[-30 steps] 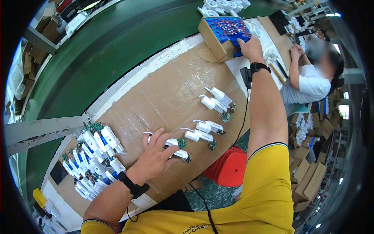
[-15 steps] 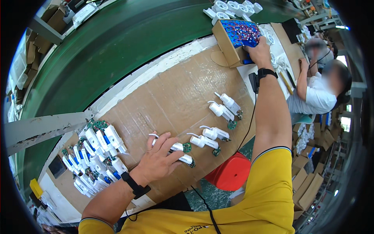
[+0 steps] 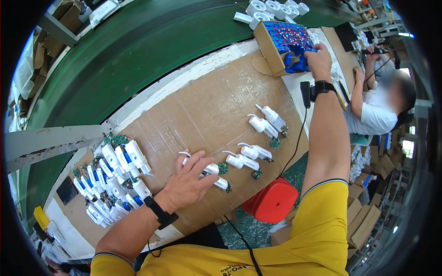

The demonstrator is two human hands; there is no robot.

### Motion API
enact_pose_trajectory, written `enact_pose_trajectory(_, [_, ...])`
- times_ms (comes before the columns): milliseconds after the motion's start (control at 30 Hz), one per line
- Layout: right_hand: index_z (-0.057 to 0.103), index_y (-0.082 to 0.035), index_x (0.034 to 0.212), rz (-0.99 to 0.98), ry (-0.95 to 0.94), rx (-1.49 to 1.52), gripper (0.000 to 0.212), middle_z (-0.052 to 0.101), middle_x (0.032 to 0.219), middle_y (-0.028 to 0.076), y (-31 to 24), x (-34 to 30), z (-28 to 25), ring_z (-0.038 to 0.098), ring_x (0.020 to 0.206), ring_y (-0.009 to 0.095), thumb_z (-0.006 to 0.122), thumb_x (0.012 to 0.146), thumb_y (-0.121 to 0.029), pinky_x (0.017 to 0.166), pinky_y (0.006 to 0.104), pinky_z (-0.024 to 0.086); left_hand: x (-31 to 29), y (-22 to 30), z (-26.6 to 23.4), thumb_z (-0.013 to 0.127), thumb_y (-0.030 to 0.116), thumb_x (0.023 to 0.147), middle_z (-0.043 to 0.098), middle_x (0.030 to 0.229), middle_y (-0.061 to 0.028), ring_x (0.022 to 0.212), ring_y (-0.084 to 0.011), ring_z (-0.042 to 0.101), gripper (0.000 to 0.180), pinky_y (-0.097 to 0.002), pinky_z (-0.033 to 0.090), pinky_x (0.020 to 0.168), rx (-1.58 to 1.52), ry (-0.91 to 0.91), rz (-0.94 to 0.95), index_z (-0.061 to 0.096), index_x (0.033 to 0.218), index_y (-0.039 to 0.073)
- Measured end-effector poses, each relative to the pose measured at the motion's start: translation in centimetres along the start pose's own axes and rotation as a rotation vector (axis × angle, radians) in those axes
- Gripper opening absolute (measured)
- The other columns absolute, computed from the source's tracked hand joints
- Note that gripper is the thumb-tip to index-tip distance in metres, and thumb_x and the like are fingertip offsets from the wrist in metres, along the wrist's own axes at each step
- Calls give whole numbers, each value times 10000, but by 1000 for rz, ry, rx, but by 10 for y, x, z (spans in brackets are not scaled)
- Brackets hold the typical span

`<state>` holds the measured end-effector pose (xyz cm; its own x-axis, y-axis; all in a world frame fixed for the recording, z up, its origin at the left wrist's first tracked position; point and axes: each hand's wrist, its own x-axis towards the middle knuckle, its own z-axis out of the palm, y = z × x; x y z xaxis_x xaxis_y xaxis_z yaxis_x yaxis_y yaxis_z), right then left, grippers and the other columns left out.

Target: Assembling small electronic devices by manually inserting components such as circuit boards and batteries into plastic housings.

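Observation:
My left hand [image 3: 186, 184] lies palm down with its fingers spread over white plastic handheld units; one unit [image 3: 211, 169] with a green circuit board and a second unit [image 3: 222, 183] stick out from under it. My right hand [image 3: 319, 60] is at the right edge of a cardboard box [image 3: 271, 53] filled with blue cylindrical battery cells [image 3: 294, 62] with red wires. Its fingers are curled over the cells, and what they grip is hidden. Right of my left hand lie a pair of white units [image 3: 242, 161] and, farther off, another pair [image 3: 263, 126].
A dense group of white units [image 3: 115, 177] lies at the left beside a grey metal post [image 3: 55, 147]. A green conveyor belt [image 3: 152, 60] runs behind, carrying white round parts [image 3: 258, 19]. A red stool [image 3: 271, 200] stands below the table edge. A co-worker [image 3: 375, 110] sits at right.
My right hand has moved rightward from inside the box to its right edge, uncovering more blue cells. My left hand stays over the same white units.

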<state>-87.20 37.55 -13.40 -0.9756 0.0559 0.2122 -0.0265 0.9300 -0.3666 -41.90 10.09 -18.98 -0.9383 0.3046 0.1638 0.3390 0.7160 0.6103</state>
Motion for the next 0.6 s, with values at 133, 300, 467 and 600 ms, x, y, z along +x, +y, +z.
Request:
enact_pose_trajectory(133, [607, -31, 1103, 52, 96, 301, 438, 677, 932, 137, -10, -25, -31, 672, 743, 194, 770, 708, -122, 527, 323, 526, 0, -2, 2, 790, 144, 726, 546, 1336, -81, 1341, -325, 439, 295, -554, 300, 1094, -2, 24, 13, 681, 990, 215])
enact_pose_trajectory(300, [568, -55, 1122, -72, -143, 775, 421, 639, 897, 65, -58, -135, -64, 621, 670, 138, 736, 739, -17, 472, 245, 480, 1, -1, -3, 723, 155, 761, 552, 1316, -79, 1316, -313, 463, 251, -560, 307, 1098, 8, 35, 42, 678, 1003, 203])
enact_pose_trajectory(467, [570, -86, 1092, 93, -750, 802, 388, 597, 880, 52, -100, -266, -14, 616, 644, 127, 746, 753, -20, 470, 259, 493, -1, 0, -4, 706, 143, 758, 554, 1315, -88, 1312, -320, 468, 259, -558, 313, 1086, -2, 0, 97, 684, 1009, 201])
enact_pose_trajectory(600, [597, -37, 1088, 218, -945, 667, 370, 616, 894, 92, -98, -298, -15, 657, 706, 202, 768, 761, -67, 554, 327, 542, -3, 2, -5, 703, 129, 743, 554, 1314, -96, 1310, -329, 470, 282, -563, 322, 1070, -33, -11, 170, 689, 1016, 200])
